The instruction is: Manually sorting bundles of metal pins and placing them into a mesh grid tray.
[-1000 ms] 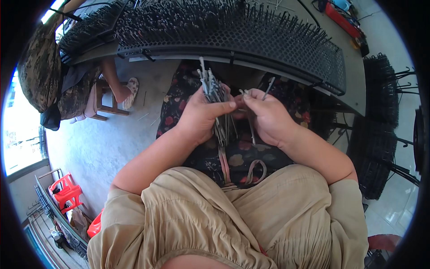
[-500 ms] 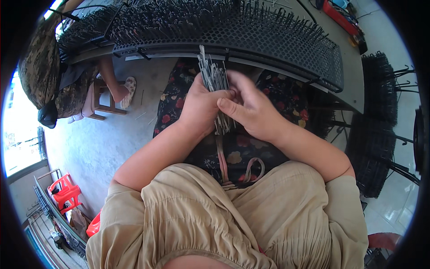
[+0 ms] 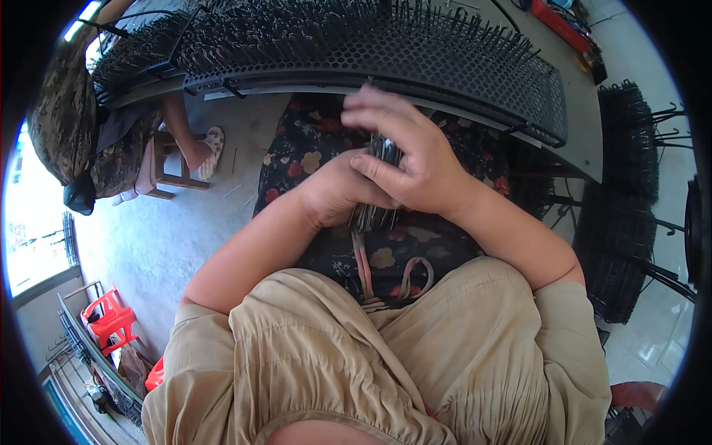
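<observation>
My left hand [image 3: 343,187] is wrapped round a bundle of thin dark metal rods [image 3: 376,218], held above my lap. The rods' lower ends poke out below the fist, and a shiny dark part shows between my hands. Over the top of the bundle, my right hand [image 3: 424,159] has its fingers stretched out and its thumb apart. Motion smears those fingertips. My right palm hides much of the bundle's upper end. Beneath the hands lies a dark flowered cloth [image 3: 326,248], with the cloth ties [image 3: 420,276] of an apron near my waist.
Ahead, a black perforated metal rack [image 3: 452,85] full of upright hooked rods [image 3: 282,33] runs along the table edge. A person in camouflage clothing [image 3: 63,122] sits at left by a wooden stool [image 3: 174,167]. Dark racks [image 3: 627,148] stand at right, and a red plastic chair [image 3: 110,320] at lower left.
My right hand has opened and moved up over the top of the bundle, covering the rod ends that showed before. My left hand keeps hold of the rods.
</observation>
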Motion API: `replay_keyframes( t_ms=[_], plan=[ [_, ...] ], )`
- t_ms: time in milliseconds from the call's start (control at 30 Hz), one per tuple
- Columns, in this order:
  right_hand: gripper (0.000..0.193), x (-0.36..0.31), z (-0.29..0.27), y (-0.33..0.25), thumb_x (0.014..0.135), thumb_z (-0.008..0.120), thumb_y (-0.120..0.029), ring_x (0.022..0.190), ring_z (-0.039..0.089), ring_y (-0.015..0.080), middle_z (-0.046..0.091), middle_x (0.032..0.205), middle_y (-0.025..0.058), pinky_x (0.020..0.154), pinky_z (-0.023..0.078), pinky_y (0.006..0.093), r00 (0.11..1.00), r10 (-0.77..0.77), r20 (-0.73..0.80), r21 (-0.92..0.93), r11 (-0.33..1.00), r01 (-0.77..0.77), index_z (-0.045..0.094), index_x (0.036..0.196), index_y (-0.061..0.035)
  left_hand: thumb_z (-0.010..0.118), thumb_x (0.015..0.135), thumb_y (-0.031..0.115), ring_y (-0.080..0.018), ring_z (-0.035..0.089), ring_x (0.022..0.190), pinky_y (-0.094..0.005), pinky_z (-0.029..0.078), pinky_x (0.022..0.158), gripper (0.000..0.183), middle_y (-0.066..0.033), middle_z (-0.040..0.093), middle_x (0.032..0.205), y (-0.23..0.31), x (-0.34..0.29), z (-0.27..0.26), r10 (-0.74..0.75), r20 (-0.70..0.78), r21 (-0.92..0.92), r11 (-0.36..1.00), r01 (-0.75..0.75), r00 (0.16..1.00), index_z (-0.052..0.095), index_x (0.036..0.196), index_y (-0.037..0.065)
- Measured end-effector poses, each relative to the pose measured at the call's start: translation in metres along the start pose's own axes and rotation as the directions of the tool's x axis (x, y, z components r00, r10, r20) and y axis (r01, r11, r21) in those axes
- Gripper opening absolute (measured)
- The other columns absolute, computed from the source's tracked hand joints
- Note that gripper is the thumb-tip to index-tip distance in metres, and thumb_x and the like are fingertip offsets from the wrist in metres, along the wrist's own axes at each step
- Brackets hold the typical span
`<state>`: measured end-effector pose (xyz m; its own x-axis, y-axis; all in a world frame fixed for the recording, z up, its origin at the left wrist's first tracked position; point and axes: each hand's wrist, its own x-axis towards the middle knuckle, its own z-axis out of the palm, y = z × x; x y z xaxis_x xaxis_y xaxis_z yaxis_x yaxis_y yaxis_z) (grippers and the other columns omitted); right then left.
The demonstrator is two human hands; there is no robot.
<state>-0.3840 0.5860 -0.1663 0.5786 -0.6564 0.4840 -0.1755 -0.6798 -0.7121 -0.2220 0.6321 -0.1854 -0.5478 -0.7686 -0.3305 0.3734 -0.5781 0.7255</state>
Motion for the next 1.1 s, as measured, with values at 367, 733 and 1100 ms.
replay_keyframes(
  t_ms=[367,733,1100],
  plan=[
    [0.024,-0.014,-0.002,-0.006,0.079,0.072,-0.014,0.096,0.067,0.0319,0.067,0.11,0.015,0.078,0.054,0.0368,0.989,-0.104,0.101,-0.009,0.994,0.106,0.068,0.099,-0.0019,0.08,0.07,0.01,-0.0229,0.057,0.114,-0.0344,0.048,0.095,0.053,-0.0116,0.062,0.118,-0.001,-0.011,0.006,0.094,0.234,0.72,0.652,-0.237,0.968,0.059,0.118,0.002],
    [0.04,0.007,-0.048,0.019,0.091,0.063,-0.008,0.111,0.058,0.0223,0.054,0.127,0.0168,0.087,0.051,0.031,0.883,0.398,-0.249,0.528,0.82,-0.22,0.048,0.128,0.0003,0.062,0.088,0.004,-0.0191,0.064,0.071,-0.0297,0.05,0.055,0.009,-0.0117,0.066,0.083,0.04,0.007,0.016,0.206,-0.457,0.059,0.978,-0.201,0.865,0.062,0.095,-0.001],
    [0.021,0.04,-0.067,0.038,0.088,0.068,-0.008,0.067,0.065,0.0121,0.068,0.088,0.0077,0.056,0.052,0.0229,0.803,0.59,0.082,0.614,0.605,-0.507,0.061,0.105,0.0,0.065,0.088,0.006,-0.0091,0.061,0.061,-0.0197,0.042,0.045,0.013,-0.0064,0.067,0.077,0.052,0.036,0.034,0.133,-0.42,0.246,0.969,-0.028,0.898,0.063,0.101,0.003]
  ],
)
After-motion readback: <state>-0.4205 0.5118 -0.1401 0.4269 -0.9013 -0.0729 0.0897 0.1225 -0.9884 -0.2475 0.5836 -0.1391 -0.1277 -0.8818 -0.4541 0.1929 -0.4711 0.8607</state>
